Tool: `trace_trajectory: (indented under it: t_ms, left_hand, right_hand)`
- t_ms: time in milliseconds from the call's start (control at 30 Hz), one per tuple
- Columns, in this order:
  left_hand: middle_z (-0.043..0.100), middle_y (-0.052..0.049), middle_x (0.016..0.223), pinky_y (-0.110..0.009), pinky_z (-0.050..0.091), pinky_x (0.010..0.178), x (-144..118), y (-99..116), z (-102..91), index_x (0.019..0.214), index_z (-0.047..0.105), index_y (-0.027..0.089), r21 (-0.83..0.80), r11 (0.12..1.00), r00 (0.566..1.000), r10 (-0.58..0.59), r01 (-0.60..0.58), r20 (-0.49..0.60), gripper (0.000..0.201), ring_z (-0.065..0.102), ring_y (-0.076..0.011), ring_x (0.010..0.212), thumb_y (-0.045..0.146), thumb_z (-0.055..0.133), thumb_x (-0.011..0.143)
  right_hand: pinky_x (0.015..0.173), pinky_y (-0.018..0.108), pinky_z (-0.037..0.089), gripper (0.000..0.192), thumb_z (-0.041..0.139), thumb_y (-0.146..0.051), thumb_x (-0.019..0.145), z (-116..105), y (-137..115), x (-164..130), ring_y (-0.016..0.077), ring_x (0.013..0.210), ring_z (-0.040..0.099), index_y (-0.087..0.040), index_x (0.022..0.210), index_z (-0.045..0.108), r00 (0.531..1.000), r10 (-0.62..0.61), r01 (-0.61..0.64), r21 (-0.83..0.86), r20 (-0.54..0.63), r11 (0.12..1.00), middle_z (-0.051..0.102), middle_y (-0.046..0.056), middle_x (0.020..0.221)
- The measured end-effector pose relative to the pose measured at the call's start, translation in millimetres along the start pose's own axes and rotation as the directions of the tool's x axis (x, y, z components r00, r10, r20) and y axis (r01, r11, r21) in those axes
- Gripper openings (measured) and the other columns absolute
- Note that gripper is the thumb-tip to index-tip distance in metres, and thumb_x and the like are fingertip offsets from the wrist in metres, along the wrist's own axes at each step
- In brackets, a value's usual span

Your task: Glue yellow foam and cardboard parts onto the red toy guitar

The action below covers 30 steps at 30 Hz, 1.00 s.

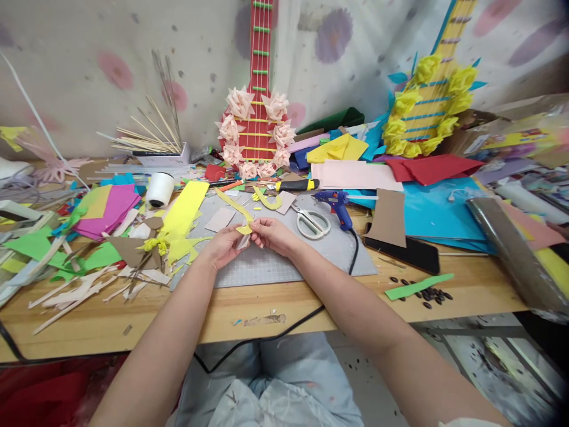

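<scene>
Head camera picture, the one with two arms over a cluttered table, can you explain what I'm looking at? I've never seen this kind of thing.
There is no machine here. A camera worn on a person's head looks forward and down, so you see that person's own bare left hand and right hand. The fingers of both hold a thin, curved yellow strip above a flat grey cutting mat. Around it on the light wooden table lie coloured scraps and a blue glue gun. Behind stands a red guitar shape with pale pink flowers.
</scene>
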<state>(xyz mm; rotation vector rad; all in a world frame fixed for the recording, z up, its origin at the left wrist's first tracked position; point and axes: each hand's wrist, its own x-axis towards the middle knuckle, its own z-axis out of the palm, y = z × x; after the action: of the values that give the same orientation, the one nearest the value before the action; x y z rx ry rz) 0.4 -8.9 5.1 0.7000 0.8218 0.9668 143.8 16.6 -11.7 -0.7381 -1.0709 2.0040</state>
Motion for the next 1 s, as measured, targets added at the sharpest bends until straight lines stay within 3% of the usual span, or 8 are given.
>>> trace_trajectory:
  t_ms: [800,1000]
  left_hand:
    - [0.063,-0.007,0.061,-0.02,0.049,0.058,1.8,-2.2,-3.8,0.07,0.065,0.007,-0.021,0.999,1.0,0.027,-0.027,-0.004,0.007,0.059,-0.0112,0.057,0.005,0.058,0.071]
    - [0.063,-0.005,0.062,-0.022,0.047,0.056,2.9,-2.9,3.5,0.074,0.065,0.009,-0.037,0.996,0.997,0.082,-0.082,0.005,0.008,0.057,-0.011,0.056,0.005,0.06,0.069]
  right_hand:
    - [0.039,0.015,0.043,0.031,0.074,-0.036,0.066,2.1,0.3,1.5,0.0052,0.04,0.052,-0.014,0.063,0.052,1.0,0.02,-0.021,-0.048,-0.018,0.999,0.061,-0.003,0.051]
    - [0.04,0.016,0.043,0.039,0.069,-0.05,0.067,-3.0,-2.4,0.9,0.0055,0.042,0.053,-0.013,0.064,0.055,1.0,0.012,-0.012,0.013,0.029,1.0,0.06,-0.002,0.052]
